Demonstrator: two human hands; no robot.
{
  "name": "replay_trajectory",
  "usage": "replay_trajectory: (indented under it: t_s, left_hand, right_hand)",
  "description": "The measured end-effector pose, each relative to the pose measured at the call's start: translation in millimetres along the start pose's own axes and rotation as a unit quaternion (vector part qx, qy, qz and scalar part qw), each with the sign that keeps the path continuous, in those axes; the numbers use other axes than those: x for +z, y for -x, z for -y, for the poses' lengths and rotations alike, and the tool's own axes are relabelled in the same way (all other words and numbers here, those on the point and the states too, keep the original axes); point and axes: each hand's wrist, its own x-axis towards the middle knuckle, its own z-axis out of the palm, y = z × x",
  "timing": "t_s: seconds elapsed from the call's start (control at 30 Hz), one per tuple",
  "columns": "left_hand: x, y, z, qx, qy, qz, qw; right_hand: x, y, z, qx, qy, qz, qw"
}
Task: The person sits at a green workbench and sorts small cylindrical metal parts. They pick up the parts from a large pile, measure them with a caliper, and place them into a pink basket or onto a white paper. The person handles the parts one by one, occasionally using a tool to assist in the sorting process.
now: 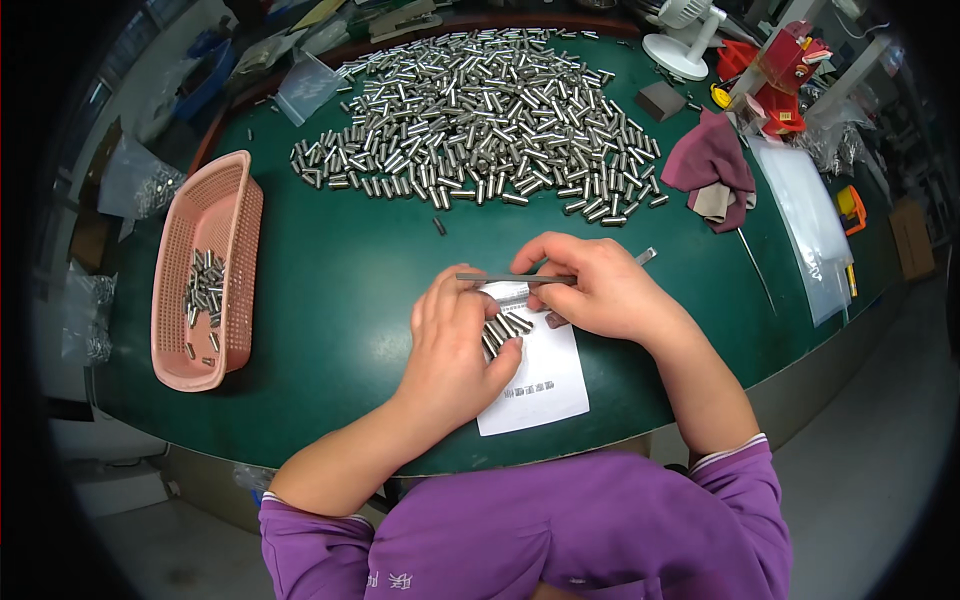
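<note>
Several short shiny metal pins [505, 330] lie side by side in the curve of my left hand [450, 345], between its thumb and fingers, over a white printed paper [545, 385]. My right hand [598, 285] pinches a thin dark grey flat bar [510, 279], held level above the pins. Its left end meets the fingertips of my left hand. From behind my right hand sticks out the end of a pale shiny strip [646, 257]. A small brownish piece [556, 320] shows under that hand, mostly hidden.
A large heap of metal pins [480, 110] covers the table's far side. On the left stands a pink basket [245, 270] holding some pins. At right lie a maroon cloth [708, 165], a thin rod [756, 270] and clear plastic bags [805, 230]. A white fan [680, 45] stands behind.
</note>
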Motion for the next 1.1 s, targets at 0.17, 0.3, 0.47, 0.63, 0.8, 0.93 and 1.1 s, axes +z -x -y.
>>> replay_trajectory:
  t_s: [0.17,0.3,0.47,0.63,0.8,0.93,1.1]
  left_hand:
    - [-7,-6,8,-0.01,0.055,-0.04,0.998]
    - [-7,-7,15,-0.065,0.132,-0.051,0.988]
    - [-8,-10,16,-0.077,0.165,-0.052,0.982]
    - [-7,-9,18,-0.084,0.165,-0.046,0.982]
    - [-8,-10,10,-0.071,0.119,-0.031,0.99]
    - [-11,-10,12,-0.065,0.139,-0.043,0.987]
    - [-12,-12,11,-0.066,0.113,-0.029,0.991]
  right_hand:
    - [-17,4,13,0.0,0.037,-0.03,0.999]
    - [-19,2,-1,-0.062,0.119,-0.071,0.988]
    - [-19,1,-8,-0.087,0.155,-0.065,0.982]
    - [-15,1,-2,-0.056,0.134,-0.043,0.988]
    - [7,0,1,-0.151,0.162,-0.076,0.972]
    - [-4,-1,0,-0.119,0.15,-0.053,0.98]
    - [5,-1,1,-0.156,0.169,-0.097,0.968]
